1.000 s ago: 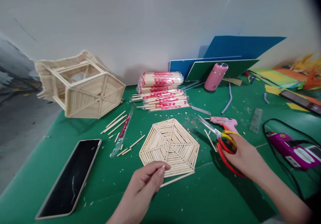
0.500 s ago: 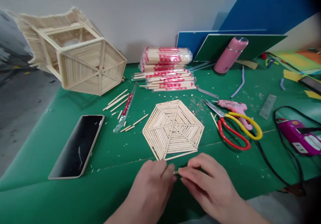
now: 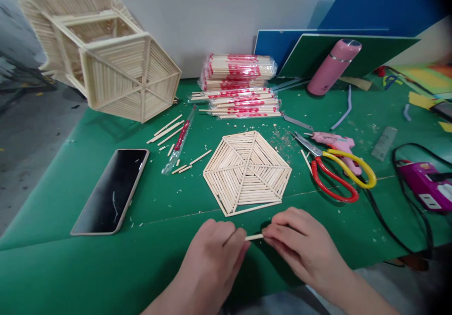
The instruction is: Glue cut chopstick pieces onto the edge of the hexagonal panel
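A short wooden stick (image 3: 254,237) spans the gap between my two hands near the table's front edge. My left hand (image 3: 219,249) is closed on its left end, the knuckles hiding that part. Thumb and fingertips of my right hand (image 3: 300,242) pinch the other end. Just beyond my hands lies a flat hexagonal panel (image 3: 247,171) built from rows of wooden sticks with crossing spokes. Along its near edge, one stick (image 3: 253,208) sits slightly apart from the rows.
A larger stick-built structure (image 3: 130,77) stands at the back left. Packs of wrapped chopsticks (image 3: 240,72) lie behind the panel. Scissors (image 3: 335,173) and a pink glue gun (image 3: 335,141) are on the right, a phone (image 3: 111,192) on the left, a pink flask (image 3: 334,68) behind.
My hands have moved slightly apart, so more of the stick shows between them. The view has shifted a little; the things on the table stay put.
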A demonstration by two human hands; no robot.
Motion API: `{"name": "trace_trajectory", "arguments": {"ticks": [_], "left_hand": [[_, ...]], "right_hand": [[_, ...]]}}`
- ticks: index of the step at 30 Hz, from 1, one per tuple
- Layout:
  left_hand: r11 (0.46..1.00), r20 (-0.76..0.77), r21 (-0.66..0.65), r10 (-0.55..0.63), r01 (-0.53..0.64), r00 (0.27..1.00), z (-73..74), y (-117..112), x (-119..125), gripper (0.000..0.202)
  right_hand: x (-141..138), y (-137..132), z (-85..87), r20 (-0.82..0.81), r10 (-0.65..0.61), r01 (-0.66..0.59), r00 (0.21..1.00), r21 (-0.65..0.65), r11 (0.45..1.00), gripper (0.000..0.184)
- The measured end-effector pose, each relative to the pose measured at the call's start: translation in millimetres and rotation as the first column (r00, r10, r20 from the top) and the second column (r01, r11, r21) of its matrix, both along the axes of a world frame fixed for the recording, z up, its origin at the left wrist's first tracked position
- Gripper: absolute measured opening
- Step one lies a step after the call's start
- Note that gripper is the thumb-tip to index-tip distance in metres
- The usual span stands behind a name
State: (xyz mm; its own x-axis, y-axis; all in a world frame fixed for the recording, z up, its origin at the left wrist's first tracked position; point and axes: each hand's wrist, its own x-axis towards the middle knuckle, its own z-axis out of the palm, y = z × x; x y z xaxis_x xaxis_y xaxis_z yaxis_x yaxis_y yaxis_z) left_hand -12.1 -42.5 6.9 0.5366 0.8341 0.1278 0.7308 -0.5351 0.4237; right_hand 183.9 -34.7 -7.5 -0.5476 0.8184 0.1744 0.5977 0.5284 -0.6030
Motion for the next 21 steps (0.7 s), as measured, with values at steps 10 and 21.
{"name": "trace_trajectory", "arguments": {"ticks": [10,21], "left_hand": [[0.99,0.063,0.069,0.118,-0.122,0.991,-6.2,12,-15,0.015],[0.888,0.617,-0.433,0.418,-0.156,0.666,-1.5,26,8,0.012]], "right_hand": [[17,19,-11.8,0.025,-0.036,0.034,0.999,0.071,0.997,0.013],[-31,22,6.1,-0.419,-0.267,0.147,0.868,-0.297,0.944,0.006]]}}
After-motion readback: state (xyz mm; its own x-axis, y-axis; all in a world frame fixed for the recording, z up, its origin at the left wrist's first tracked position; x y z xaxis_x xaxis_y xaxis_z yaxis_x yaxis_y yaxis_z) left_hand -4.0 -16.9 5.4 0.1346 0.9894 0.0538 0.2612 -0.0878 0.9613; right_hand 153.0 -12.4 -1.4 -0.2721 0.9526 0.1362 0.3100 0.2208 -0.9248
